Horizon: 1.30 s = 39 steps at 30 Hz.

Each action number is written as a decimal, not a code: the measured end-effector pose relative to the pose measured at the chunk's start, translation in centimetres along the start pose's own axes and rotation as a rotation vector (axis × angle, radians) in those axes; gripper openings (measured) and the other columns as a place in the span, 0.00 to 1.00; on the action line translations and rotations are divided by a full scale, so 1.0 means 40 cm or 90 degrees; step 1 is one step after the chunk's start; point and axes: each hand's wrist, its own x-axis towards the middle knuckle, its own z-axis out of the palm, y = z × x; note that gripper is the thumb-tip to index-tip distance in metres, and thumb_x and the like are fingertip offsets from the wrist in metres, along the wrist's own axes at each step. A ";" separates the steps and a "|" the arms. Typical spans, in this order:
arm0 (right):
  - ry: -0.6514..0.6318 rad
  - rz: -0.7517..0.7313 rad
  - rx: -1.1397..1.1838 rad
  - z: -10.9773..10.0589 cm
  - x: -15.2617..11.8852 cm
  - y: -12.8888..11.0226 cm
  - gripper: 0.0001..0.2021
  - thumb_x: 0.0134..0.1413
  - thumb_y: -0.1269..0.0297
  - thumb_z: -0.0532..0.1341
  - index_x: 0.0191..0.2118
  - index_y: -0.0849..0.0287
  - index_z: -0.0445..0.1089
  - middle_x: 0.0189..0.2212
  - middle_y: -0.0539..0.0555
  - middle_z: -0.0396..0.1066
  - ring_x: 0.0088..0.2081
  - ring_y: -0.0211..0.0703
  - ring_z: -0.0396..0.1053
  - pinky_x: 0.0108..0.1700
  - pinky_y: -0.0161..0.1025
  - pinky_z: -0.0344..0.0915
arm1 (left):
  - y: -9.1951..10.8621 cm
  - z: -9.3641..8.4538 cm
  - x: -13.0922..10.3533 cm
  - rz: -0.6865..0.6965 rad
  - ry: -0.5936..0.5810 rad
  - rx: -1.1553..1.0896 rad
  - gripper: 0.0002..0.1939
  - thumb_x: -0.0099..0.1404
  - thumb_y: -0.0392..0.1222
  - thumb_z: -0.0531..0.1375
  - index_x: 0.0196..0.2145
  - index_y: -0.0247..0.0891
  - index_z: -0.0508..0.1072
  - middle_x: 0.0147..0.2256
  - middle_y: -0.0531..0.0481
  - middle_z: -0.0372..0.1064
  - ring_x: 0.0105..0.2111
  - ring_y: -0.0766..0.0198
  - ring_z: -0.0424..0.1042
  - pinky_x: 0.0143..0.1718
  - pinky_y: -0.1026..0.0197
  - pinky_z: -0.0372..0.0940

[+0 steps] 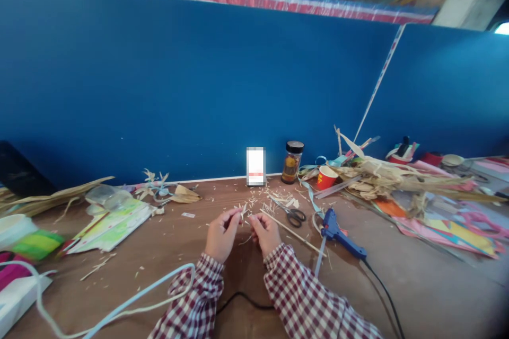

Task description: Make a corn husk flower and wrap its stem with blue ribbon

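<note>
Operation in hand: fine fingertip work on small pale strips (244,212), judged from the 2 hands meeting closely above the table (178,246). The left hand (221,235) is closed in a pinch, thumb against forefinger, with the strips projecting from its fingertips toward the right hand (267,234). The right hand is also drawn into a thumb-and-forefinger pinch, just beside the strips; whether it grips a piece cannot be told at this size.

Location of the workpiece: at the left fingertips, in front of the shavings (254,196) scattered across the table.

Next move, as a judgement: it calls for a steady left pinch and light, precise right fingertip contact. Excess pressure could bend or split the thin material. The scissors (295,217), a pale stick (294,231) and the blue glue gun (338,235) lie on the right side, clear of the fingertips.

Markings: the red cup (326,178) carries yellow lettering, not legible. The upright white panel (255,166) is pixelated, with a reddish band and no readable text. A small clear tag (188,215) bears marks too small to read. No readable label shows on the black-lidded jar (292,162). No brand can be identified.
</note>
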 end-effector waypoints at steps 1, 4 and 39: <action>0.000 0.006 0.022 -0.001 0.003 0.003 0.15 0.43 0.52 0.60 0.25 0.60 0.62 0.15 0.44 0.59 0.15 0.29 0.53 0.16 0.28 0.50 | 0.004 0.007 -0.004 -0.015 -0.036 -0.052 0.19 0.58 0.49 0.54 0.42 0.34 0.72 0.29 0.47 0.73 0.19 0.67 0.65 0.20 0.65 0.60; -0.014 0.027 0.071 -0.003 0.009 0.011 0.15 0.42 0.52 0.61 0.25 0.59 0.62 0.14 0.43 0.58 0.14 0.29 0.51 0.15 0.28 0.48 | 0.005 0.026 -0.011 -0.049 -0.109 -0.164 0.21 0.53 0.46 0.60 0.43 0.34 0.72 0.33 0.45 0.73 0.23 0.66 0.68 0.22 0.66 0.62; -0.060 -0.174 -0.230 -0.016 -0.020 -0.039 0.08 0.49 0.62 0.56 0.29 0.59 0.70 0.24 0.52 0.70 0.25 0.38 0.65 0.29 0.35 0.62 | -0.011 0.003 -0.014 0.190 0.055 0.180 0.12 0.57 0.48 0.56 0.28 0.39 0.76 0.29 0.47 0.73 0.30 0.61 0.70 0.34 0.61 0.64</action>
